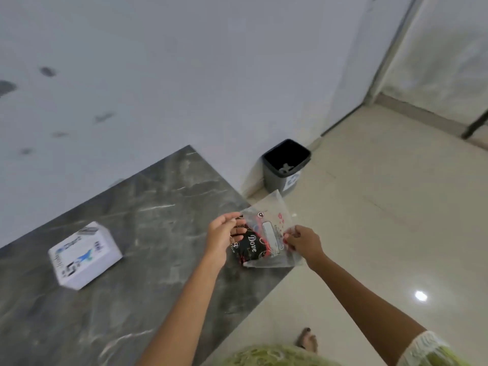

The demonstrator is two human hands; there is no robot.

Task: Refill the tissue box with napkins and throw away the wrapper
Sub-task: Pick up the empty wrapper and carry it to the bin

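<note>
A clear plastic wrapper [266,233] with a black printed panel and red marks is held over the right corner of the dark marble table [148,212]. My left hand [223,233] pinches its left edge and my right hand [303,243] grips its right edge. The wrapper looks flat and see-through. The white tissue box [84,254] with blue print lies on the table to the left, well apart from both hands. A dark grey waste bin [286,165] stands on the floor against the wall, beyond the table's corner.
The table's edge runs diagonally from the far corner down toward me, with glossy beige floor tiles [383,207] to the right. A white wall rises behind the table. My foot [307,339] is on the floor near the table's edge.
</note>
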